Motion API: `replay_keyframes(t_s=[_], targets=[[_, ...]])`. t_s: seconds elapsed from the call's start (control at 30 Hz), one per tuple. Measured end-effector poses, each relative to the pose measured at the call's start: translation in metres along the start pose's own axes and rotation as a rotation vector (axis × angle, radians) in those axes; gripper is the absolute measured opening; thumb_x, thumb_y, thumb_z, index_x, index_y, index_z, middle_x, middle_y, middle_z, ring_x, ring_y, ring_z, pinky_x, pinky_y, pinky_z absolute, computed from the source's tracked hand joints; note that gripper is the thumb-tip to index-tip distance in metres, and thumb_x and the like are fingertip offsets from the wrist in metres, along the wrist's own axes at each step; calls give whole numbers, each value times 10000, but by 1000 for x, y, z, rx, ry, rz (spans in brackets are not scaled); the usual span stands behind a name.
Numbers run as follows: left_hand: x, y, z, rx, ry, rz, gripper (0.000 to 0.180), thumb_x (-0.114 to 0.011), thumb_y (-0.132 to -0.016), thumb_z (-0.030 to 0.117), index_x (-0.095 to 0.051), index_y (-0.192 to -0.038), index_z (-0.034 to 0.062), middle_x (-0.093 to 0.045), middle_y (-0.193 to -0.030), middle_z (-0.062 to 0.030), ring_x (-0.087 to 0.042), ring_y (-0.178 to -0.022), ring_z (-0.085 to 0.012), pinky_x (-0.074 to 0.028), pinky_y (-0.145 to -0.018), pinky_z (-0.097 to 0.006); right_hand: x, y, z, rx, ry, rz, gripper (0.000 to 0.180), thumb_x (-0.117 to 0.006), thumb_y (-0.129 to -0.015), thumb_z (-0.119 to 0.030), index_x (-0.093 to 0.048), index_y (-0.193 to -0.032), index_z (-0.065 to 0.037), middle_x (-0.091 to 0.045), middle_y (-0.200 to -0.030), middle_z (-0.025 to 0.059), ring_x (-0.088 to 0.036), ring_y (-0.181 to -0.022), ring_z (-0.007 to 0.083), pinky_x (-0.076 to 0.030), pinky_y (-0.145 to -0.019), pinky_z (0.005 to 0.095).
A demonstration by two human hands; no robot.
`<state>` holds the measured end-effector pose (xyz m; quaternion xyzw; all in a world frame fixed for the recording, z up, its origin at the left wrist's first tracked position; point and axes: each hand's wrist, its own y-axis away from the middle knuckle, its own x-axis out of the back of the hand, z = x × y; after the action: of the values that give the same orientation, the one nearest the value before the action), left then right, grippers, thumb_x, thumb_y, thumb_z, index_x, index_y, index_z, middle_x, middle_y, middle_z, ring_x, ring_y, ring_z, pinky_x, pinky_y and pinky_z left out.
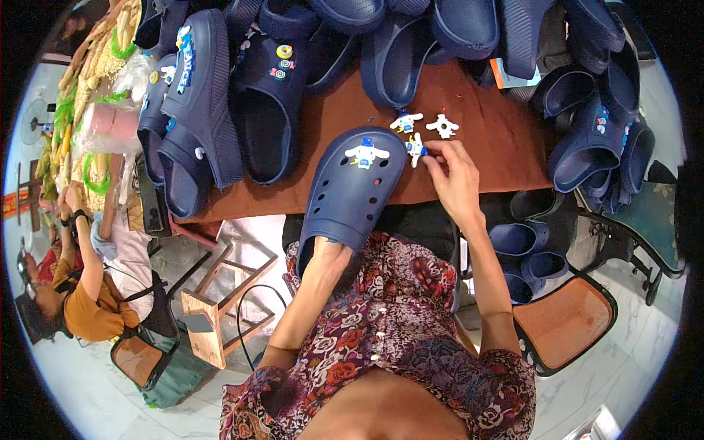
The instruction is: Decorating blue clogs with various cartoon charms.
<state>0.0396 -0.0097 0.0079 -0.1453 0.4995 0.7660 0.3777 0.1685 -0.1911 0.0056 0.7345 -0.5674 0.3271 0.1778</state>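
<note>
My left hand [330, 258] is pushed into the opening of a navy clog [346, 213] and holds it up, toe pointing away, at the table's near edge. Its fingers are hidden inside the shoe. A white long-eared character charm with a blue hat [366, 152] sits on the clog's toe, among rows of round holes. Just right of the toe, my right hand [455, 176] is closed, pinching a similar white and blue shoe charm [416, 149] between thumb and fingers. Beyond it, a blue-hatted charm [407, 122] and a plain white charm [443, 126] lie on the brown cloth.
The brown cloth [506, 139] covers the table. Navy clogs [268, 110] crowd its left, far and right sides, some decorated. More clogs [513, 238] rest below at the right, near an orange-seated chair [565, 323]. At the left are a wooden stool [205, 323] and another person [95, 293].
</note>
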Motion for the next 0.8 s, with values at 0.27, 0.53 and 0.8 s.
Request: replay_keyframes(t_s=[0.27,0.53,0.8], targets=[[8,-7,-11,-9,86,13,419,-523,-986,249,-442,-1364,87,-535,-1345,-73,-548,-1194,-206,-453,-1028,-385,-22,-10,-1,139,193,60,360,-698,-813,-154,-568,-1127,-35,-577,-1017,153,-550,-967,347,-453,-825,442],[5,-9,-17,-20,80,-4,395,-506,-996,261,-457,-1343,79,-529,-1350,-68,-542,-1198,-200,-449,-1031,-381,-9,0,13,-242,-345,-55,224,-711,-844,-115,-589,-1006,-19,-645,-881,60,-597,-748,136,-484,-688,280],[5,-7,-25,-45,64,-59,379,-494,-1002,257,-466,-1323,58,-545,-1315,-82,-558,-1166,-197,-458,-1016,-370,-1,23,-17,-295,-1068,-464,135,-659,-886,-43,-582,-993,-15,-646,-953,42,-612,-871,93,-497,-803,234]])
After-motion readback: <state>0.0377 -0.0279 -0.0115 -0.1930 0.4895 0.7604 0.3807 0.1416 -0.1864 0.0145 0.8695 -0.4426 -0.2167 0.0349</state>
